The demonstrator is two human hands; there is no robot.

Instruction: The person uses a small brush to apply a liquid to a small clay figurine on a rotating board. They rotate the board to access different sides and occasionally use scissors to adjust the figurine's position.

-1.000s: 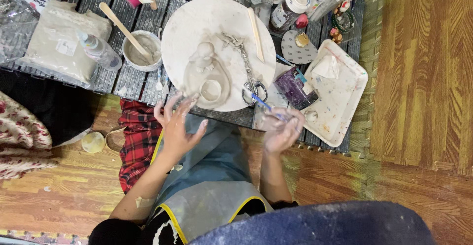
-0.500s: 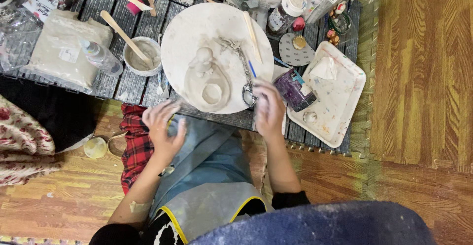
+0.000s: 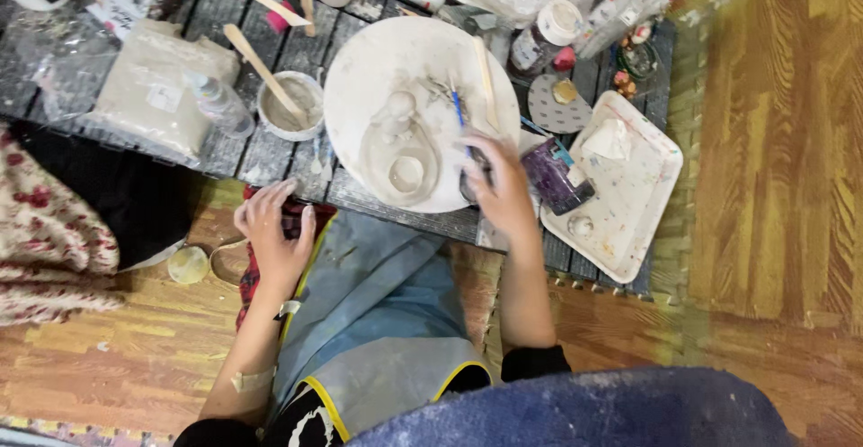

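Right hand (image 3: 500, 188) is out over the near edge of the round white board (image 3: 360, 87), fingers curled down around a dark tool whose blue handle (image 3: 458, 110) pokes up past the knuckles; whether the grip is tight, I cannot tell. Left hand (image 3: 274, 231) hangs back at the table's edge, fingers loosely spread, palm over a red plaid cloth (image 3: 252, 272) and gripping nothing.

On the board, just left of the right hand, sits the pale clay piece (image 3: 402, 150): a rounded, ringed form with a knob on top, wet-looking and smooth.

Low table (image 3: 270, 155) of dark grey slats, clay-smeared, set on warm wooden flooring (image 3: 791, 186). A grey-blue apron (image 3: 378, 294) with yellow trim covers the lap.

At the left, a flat clear plastic bag of grey clay (image 3: 148, 87) with a small white label, a plastic bottle (image 3: 218, 102) lying against it. Beside that, a round bowl of slip (image 3: 289, 105) with a wooden stick (image 3: 261, 69) leaning in it. At the right, a square white tray (image 3: 643, 195) speckled with paint, a purple block (image 3: 550, 175) just beside it, and a white-capped jar (image 3: 547, 35) further back.
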